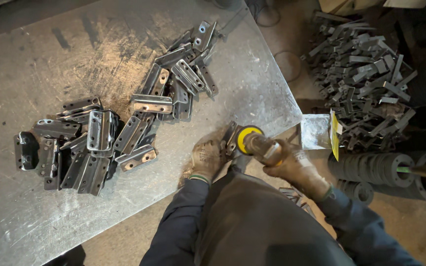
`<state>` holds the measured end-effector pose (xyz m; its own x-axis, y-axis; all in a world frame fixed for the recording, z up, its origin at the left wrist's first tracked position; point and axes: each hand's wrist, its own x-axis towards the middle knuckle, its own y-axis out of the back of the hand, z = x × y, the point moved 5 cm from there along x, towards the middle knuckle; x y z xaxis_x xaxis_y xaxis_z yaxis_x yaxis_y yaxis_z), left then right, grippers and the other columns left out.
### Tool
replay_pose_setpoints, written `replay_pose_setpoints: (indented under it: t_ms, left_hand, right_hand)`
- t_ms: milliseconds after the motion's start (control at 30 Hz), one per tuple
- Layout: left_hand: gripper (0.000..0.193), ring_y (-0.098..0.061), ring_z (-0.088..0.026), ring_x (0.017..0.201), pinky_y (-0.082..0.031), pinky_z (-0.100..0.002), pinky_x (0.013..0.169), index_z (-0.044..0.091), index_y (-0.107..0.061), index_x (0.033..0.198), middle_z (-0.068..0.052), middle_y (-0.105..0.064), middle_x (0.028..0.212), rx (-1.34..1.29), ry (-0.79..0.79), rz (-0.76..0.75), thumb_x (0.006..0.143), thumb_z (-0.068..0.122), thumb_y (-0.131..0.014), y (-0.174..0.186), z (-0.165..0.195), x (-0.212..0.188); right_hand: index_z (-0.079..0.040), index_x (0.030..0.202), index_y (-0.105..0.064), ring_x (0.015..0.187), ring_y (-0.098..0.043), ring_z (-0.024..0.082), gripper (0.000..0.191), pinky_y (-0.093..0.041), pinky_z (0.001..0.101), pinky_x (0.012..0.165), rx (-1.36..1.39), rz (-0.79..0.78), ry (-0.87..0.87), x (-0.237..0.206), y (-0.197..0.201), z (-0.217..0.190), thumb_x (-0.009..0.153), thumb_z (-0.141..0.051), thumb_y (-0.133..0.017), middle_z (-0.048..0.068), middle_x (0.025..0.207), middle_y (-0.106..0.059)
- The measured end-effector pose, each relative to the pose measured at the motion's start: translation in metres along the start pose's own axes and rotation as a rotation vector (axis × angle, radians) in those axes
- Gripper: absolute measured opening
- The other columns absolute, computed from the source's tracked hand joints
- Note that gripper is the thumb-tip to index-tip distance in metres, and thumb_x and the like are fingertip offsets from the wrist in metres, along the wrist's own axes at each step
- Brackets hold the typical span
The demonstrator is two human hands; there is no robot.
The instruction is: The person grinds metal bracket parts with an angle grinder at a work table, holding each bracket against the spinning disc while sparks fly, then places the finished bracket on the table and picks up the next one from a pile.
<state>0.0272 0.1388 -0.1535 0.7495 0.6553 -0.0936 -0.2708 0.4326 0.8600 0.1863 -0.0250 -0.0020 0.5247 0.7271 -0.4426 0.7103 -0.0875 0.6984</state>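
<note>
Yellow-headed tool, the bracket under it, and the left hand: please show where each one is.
Yellow-headed tool (pixel 249 138), head view, on the yellow ring.
Bracket (pixel 230 133), head view, on its upper edge.
Left hand (pixel 206 157), head view, on the glove back.

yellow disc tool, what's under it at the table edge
A dark metal bracket lies under the yellow disc tool, pinned to the steel table by the gloved left hand. The right hand grips the tool. The disc covers the contact spot.
</note>
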Motion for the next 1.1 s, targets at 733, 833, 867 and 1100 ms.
replay_pose_setpoints:
  t_ms: [733, 833, 867, 1100]
  left_hand:
    - [0.047, -0.071, -0.036, 0.087, -0.055, -0.048, 0.080, 0.009, -0.072, 0.091, -0.016, -0.073, 0.092, 0.066, 0.229, 0.106, 0.096, 0.054, -0.059, 0.038, 0.017, -0.004]
    - [0.033, -0.067, -0.037, 0.100, -0.052, -0.050, 0.090, 0.011, -0.071, 0.111, -0.014, -0.072, 0.107, -0.175, 0.171, 0.285, 0.100, 0.040, -0.059, 0.046, 0.018, -0.023]
    - [0.036, -0.065, -0.038, 0.104, -0.050, -0.052, 0.091, 0.008, -0.069, 0.115, -0.015, -0.069, 0.113, -0.152, 0.109, 0.337, 0.096, 0.038, -0.061, 0.048, 0.024, -0.028]
    - [0.040, -0.056, -0.038, 0.117, -0.042, -0.057, 0.095, 0.011, -0.070, 0.118, -0.009, -0.064, 0.123, -0.036, -0.043, 0.443, 0.084, 0.033, -0.070, 0.031, 0.079, -0.027]
  right_hand:
    - [-0.005, 0.122, -0.067, 0.090, -0.069, 0.015, 0.065, -0.056, 0.0336, 0.080, 0.138, 0.147, -0.170, 0.033, 0.078, 0.062, 0.063, -0.017, -0.093, 0.008, 0.100, -0.075]
    - [-0.004, 0.121, -0.068, 0.090, -0.068, 0.014, 0.061, -0.057, 0.0331, 0.079, 0.352, 0.120, -0.127, 0.029, 0.077, 0.071, 0.064, -0.014, -0.089, 0.006, 0.101, -0.075]
    - [-0.004, 0.122, -0.067, 0.090, -0.068, 0.014, 0.063, -0.057, 0.0331, 0.078, 0.397, 0.122, -0.115, 0.028, 0.079, 0.074, 0.064, -0.013, -0.088, 0.005, 0.102, -0.075]
    - [-0.004, 0.125, -0.067, 0.096, -0.066, 0.012, 0.060, -0.055, 0.0298, 0.082, 0.653, 0.021, -0.038, 0.019, 0.099, 0.077, 0.068, -0.005, -0.084, 0.002, 0.108, -0.073]
